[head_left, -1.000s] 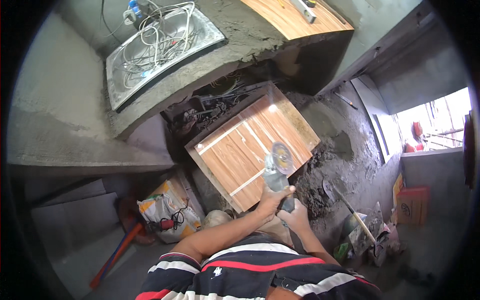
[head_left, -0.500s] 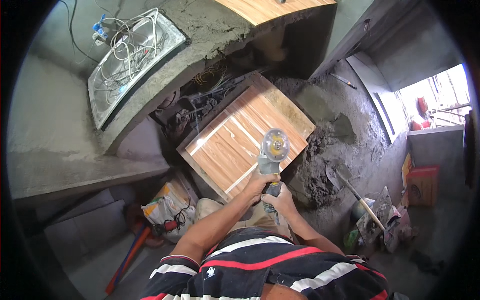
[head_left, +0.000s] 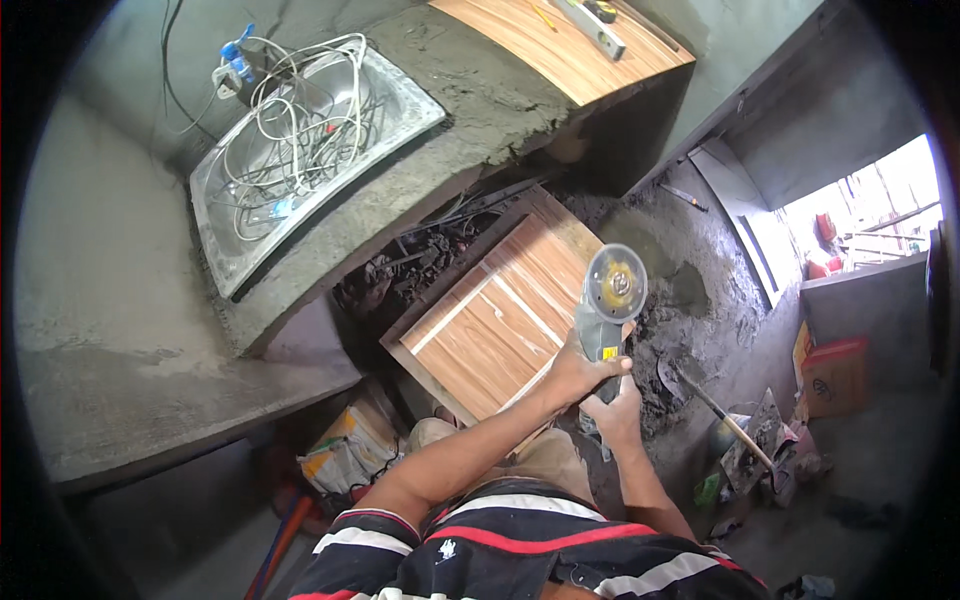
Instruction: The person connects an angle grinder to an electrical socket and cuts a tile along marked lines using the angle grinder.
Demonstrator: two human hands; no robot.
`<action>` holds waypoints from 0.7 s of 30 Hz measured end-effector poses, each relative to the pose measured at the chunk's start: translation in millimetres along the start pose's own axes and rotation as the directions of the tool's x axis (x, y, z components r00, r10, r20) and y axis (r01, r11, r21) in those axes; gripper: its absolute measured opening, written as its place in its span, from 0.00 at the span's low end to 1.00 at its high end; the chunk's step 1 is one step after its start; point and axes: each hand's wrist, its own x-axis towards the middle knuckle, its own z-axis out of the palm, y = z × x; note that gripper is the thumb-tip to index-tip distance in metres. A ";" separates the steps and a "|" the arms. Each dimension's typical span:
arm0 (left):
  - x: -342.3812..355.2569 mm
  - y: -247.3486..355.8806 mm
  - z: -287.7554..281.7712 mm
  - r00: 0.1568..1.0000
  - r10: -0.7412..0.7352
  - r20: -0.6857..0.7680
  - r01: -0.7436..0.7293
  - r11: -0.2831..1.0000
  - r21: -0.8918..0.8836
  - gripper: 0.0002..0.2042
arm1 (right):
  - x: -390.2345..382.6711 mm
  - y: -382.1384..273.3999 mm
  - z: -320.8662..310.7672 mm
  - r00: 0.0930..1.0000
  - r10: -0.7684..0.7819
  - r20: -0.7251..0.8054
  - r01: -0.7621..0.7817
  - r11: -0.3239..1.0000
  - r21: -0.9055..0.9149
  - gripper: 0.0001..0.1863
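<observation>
My left grip (head_left: 580,372): closed around the grinder's (head_left: 601,333) body | my right grip (head_left: 615,410): closed around its back end | grinder: in front of me, its disc (head_left: 615,283) hiding the tile's (head_left: 500,325) right corner | tile: wood-grained, lying on a larger board (head_left: 562,220) | sink (head_left: 405,100): set in the cement surface (head_left: 470,70), heaped with cables (head_left: 297,140)

Wht/red-striped blk shirt (head_left: 500,568), tan trsrs (head_left: 557,462).
</observation>
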 end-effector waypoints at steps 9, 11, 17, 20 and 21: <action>-20.6 47.7 -62.7 0.993 0.114 -0.016 -0.114 0.993 -0.033 0.42 | 15.2 -26.7 49.9 0.980 -0.141 0.141 0.136 0.989 0.051 0.24; -17.7 24.1 -81.3 0.999 0.032 -0.014 -0.031 0.999 0.019 0.41 | 14.0 -4.2 61.9 0.982 -0.005 0.189 -0.022 0.990 0.140 0.22; -43.7 -84.2 -140.4 0.902 -0.427 -0.061 0.426 0.904 -0.023 0.44 | 26.2 108.3 59.1 0.896 0.394 0.204 -0.438 0.857 0.270 0.19; -75.2 -163.8 -193.9 0.788 -0.565 -0.244 0.562 0.823 -0.088 0.38 | 54.6 159.7 38.5 0.891 0.453 0.036 -0.451 0.871 0.192 0.20; -83.5 -191.3 -211.3 0.760 -0.580 -0.292 0.591 0.805 -0.061 0.37 | 68.0 194.4 28.0 0.838 0.545 0.037 -0.546 0.832 0.097 0.20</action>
